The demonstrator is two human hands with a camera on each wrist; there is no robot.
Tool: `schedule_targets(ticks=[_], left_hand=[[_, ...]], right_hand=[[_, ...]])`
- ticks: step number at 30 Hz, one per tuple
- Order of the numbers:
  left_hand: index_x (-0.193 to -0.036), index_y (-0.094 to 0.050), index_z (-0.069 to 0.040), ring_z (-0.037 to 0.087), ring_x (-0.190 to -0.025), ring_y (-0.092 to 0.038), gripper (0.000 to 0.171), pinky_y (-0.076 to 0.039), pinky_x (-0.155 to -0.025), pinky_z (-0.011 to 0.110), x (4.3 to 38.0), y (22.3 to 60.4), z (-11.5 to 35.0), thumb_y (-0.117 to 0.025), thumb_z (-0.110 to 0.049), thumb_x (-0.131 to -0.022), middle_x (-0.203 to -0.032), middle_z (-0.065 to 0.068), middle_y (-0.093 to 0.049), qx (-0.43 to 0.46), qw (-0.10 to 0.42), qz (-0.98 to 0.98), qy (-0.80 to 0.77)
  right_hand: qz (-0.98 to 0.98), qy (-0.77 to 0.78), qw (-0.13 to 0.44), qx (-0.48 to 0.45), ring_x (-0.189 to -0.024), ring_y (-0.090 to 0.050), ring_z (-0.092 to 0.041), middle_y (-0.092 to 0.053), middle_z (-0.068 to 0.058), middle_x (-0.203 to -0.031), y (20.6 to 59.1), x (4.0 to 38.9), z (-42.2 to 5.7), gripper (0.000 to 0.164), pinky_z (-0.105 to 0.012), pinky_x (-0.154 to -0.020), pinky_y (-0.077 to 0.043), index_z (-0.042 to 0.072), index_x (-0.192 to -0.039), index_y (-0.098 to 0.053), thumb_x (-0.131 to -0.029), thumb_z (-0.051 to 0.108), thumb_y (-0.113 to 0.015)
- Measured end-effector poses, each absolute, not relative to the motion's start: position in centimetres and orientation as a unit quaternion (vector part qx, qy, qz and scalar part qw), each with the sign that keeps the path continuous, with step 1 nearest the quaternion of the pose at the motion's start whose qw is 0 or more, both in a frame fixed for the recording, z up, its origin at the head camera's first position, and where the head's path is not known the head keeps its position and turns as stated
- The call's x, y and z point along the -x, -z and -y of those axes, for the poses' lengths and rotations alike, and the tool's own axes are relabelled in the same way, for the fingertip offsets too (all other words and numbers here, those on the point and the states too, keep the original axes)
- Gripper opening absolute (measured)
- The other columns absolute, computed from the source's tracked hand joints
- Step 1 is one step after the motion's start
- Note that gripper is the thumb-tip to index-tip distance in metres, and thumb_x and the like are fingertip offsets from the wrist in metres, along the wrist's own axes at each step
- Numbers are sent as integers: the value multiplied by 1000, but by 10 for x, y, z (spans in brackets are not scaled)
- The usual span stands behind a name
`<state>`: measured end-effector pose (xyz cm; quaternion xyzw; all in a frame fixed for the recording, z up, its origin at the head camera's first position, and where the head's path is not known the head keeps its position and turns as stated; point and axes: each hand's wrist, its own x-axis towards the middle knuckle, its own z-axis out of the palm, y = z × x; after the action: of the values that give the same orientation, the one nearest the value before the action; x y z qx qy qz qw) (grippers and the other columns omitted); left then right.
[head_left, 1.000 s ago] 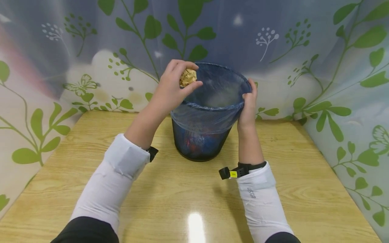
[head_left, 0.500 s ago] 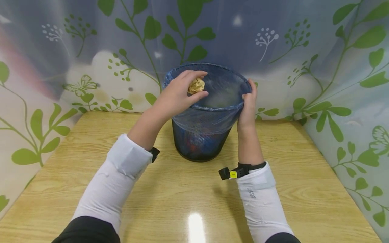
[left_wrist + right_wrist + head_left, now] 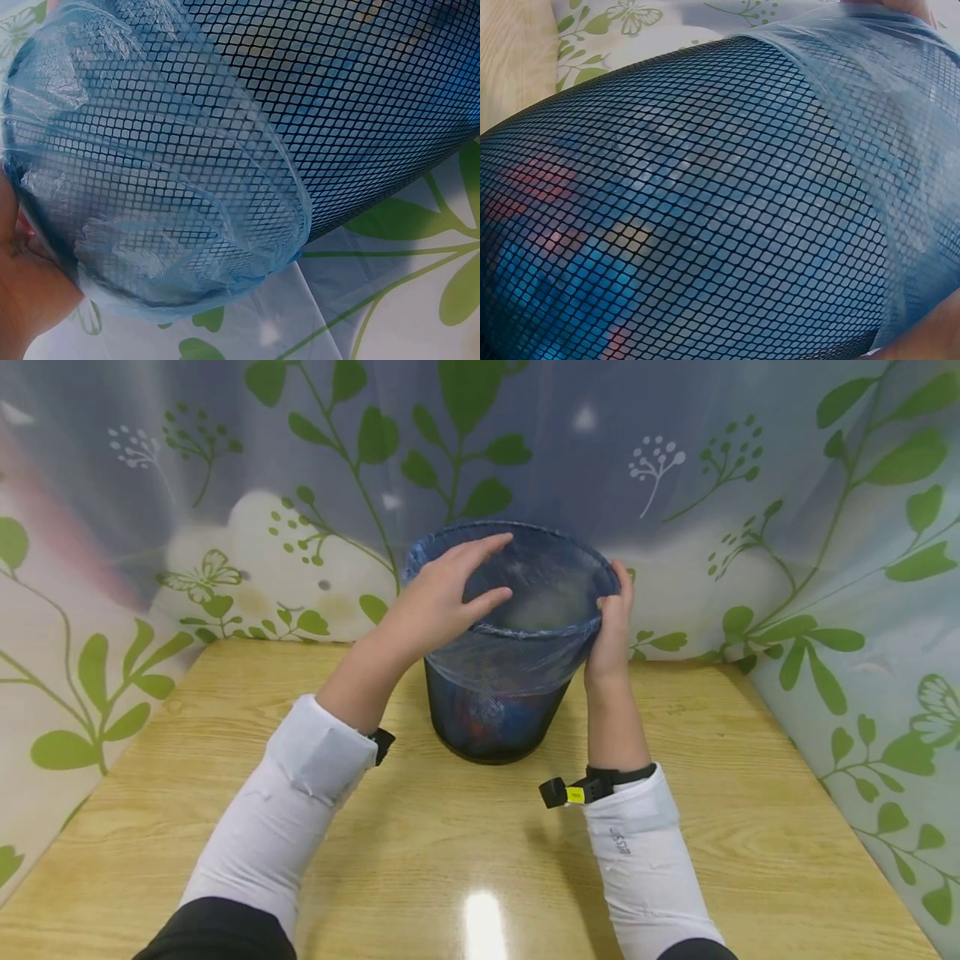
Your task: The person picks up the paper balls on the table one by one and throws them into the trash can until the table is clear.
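A black mesh wastebasket (image 3: 487, 739) stands upright, lined with a thin blue plastic bag (image 3: 510, 664) folded over its rim. My left hand (image 3: 442, 597) reaches over the left side of the rim, thumb and fingers spread apart with nothing between them. On the opposite side, my right hand (image 3: 613, 627) grips the rim, thumb on the inner side and fingers outside. Through the mesh wall (image 3: 727, 195) in the right wrist view, blurred red, blue and yellowish contents (image 3: 570, 262) show at the bottom. The left wrist view shows part of the left hand (image 3: 37, 300) beside the bag-covered rim.
The basket is on a light wood-grain table (image 3: 450, 843). Behind it and along both sides hangs a curtain (image 3: 675, 518) printed with green leaves, close to the table's back edge.
The left hand moved rightward over the basket's opening with a crumpled gold paper ball, then let go of it; the ball is out of sight now. The right hand stayed on the rim.
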<state>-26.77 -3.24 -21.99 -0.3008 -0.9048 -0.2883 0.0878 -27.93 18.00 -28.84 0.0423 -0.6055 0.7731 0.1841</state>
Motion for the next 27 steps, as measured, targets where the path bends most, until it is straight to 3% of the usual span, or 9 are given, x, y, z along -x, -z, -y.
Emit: schedule_targets(ticks=[7, 13, 19, 27], left_hand=[[-154, -22, -25, 20, -148, -16, 69, -17, -119, 43, 270, 220, 34, -55, -40, -96, -161, -1, -19, 305, 126, 900, 283], [-154, -24, -23, 22, -149, -13, 67, -14, -119, 45, 271, 223, 37, -55, -40, -96, -161, 2, -17, 297, 144, 896, 296], [-154, -23, -21, 24, -149, -10, 65, -12, -120, 48, 271, 224, 52, -52, -38, -98, -161, 3, -16, 269, 158, 890, 332], [-154, -25, -19, 22, -149, -12, 62, -12, -119, 50, 271, 228, 94, -51, -35, -99, -161, 5, -19, 208, 202, 872, 394]], right_hand=[[605, -772, 191, -44, -134, -32, -23, -13, -4, -159, 288, 280, -180, 65, -36, -103, -28, 20, -153, -19, -89, 18, -26], [599, -776, 190, -55, -133, -34, -27, -22, -8, -155, 288, 280, -183, 67, -40, -108, -28, 18, -153, -18, -87, 17, -27], [626, -760, 164, -62, -139, -27, -23, -15, -7, -158, 289, 277, -191, 68, -39, -112, -23, 21, -154, -15, -87, 20, -28], [702, -699, 127, -47, -149, 3, -19, 6, 4, -162, 282, 274, -201, 66, -48, -118, -4, 28, -155, -11, -91, 29, -30]])
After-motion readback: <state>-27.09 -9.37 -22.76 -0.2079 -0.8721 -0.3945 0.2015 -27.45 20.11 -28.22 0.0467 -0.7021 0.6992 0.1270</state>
